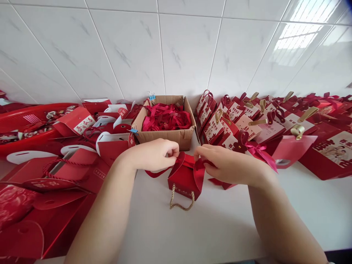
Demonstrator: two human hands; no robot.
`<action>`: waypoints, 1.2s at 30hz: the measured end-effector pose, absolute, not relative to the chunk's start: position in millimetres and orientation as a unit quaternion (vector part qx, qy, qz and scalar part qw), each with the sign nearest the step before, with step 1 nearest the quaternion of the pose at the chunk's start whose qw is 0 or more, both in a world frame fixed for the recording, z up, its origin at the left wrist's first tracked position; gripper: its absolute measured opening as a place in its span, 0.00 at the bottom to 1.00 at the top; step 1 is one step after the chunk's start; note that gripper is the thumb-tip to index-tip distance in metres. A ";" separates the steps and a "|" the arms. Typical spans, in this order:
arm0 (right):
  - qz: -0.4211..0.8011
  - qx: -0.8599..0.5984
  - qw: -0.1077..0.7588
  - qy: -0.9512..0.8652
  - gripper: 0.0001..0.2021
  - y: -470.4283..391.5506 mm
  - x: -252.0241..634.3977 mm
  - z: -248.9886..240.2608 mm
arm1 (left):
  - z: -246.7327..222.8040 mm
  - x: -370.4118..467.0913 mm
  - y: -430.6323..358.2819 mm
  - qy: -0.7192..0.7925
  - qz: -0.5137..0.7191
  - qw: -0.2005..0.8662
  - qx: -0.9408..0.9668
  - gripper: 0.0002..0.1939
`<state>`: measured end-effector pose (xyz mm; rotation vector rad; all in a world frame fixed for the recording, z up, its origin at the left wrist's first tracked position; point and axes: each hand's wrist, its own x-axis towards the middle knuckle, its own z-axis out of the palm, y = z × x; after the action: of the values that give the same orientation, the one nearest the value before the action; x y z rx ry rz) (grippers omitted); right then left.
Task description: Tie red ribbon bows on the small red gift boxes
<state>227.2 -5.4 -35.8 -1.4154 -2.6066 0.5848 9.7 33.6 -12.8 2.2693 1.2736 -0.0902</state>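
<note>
Head cam: your L hand [166, 152] and R hand [217, 161] have fingers pinched nearly closed on glossy red ribbon [157, 173], atop small red paper gift box [183, 184] w/ tan rope handle [182, 207], on white surface [192, 238], near side of open brown cardboard carton [165, 137].

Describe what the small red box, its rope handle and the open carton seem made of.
The small red box: likely coated card, softly sheened, crisply edged.
The rope handle: matte beige cord, visibly twisted; fibre unclear.
The open carton: cardboard, judging by its matte brown walls.
</note>
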 end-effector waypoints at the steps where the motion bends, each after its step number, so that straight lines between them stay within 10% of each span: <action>1: 0.200 -0.468 0.056 -0.859 0.11 -6.3 226.6 -34.6 | -12.1 8.9 33.3 0.474 -0.033 0.266 0.839 0.05; 36: 0.142 -0.581 -0.067 -0.799 0.11 -5.7 227.9 -29.6 | -21.8 22.5 34.6 0.444 -0.101 0.263 0.851 0.15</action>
<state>227.9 -5.7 -29.6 -1.9070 -2.6218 0.4659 22.5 34.6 -21.8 2.3014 1.2003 -0.2721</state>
